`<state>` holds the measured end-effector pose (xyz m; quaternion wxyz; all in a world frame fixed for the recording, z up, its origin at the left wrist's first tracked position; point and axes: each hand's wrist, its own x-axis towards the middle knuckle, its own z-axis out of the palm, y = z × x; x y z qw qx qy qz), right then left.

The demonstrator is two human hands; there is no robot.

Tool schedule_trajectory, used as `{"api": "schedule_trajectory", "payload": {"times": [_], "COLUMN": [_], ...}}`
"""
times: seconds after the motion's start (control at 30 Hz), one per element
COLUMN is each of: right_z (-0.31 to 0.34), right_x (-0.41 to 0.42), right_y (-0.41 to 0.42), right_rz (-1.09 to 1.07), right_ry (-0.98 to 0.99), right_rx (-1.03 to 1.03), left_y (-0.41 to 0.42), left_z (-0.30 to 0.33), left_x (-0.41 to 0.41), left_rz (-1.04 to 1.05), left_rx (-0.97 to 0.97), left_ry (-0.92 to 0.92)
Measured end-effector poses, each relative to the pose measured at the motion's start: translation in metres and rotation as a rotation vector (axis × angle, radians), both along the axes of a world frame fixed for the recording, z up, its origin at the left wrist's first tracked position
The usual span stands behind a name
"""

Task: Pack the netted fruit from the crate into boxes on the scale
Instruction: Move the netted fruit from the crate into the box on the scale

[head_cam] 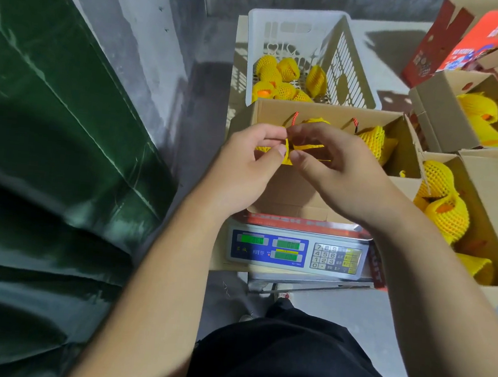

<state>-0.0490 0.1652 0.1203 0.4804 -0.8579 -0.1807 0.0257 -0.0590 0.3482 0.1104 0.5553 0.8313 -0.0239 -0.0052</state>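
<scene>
A yellow foam net (287, 154) is pinched between the thumbs and fingertips of the left hand (243, 169) and the right hand (340, 179), above the open cardboard box (290, 189) set on the scale (296, 252). On the scale's keypad the digits 0 to 9 can be read; its green displays are blurred. More netted fruit (285, 79) is left in the white crate (310, 39) behind the box. Filled boxes (476, 210) are ranged at the right, with red printed cartons (468, 42) whose lettering cannot be read. A green tarpaulin (48, 138) is spread at the left.
</scene>
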Motion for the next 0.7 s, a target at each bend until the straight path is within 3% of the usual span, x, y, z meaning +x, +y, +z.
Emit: {"api": "schedule_trajectory", "payload": {"times": [0.23, 0.4, 0.57, 0.7], "right_z": [0.001, 0.014, 0.01, -0.035], "right_x": [0.04, 0.115, 0.239, 0.342], "right_y": [-0.007, -0.027, -0.053, -0.067], "right_rz": [0.009, 0.002, 0.028, 0.109], "right_ry": [-0.036, -0.069, -0.048, 0.081], "right_rx": [0.114, 0.038, -0.247, -0.629], "left_y": [-0.017, -0.035, -0.056, -0.069], "left_z": [0.006, 0.011, 0.008, -0.025], "left_x": [0.039, 0.114, 0.229, 0.313], "left_rz": [0.032, 0.021, -0.056, -0.207], "left_rx": [-0.025, 0.035, 0.44, 0.881], "left_ry": [-0.069, -0.081, -0.042, 0.201]}}
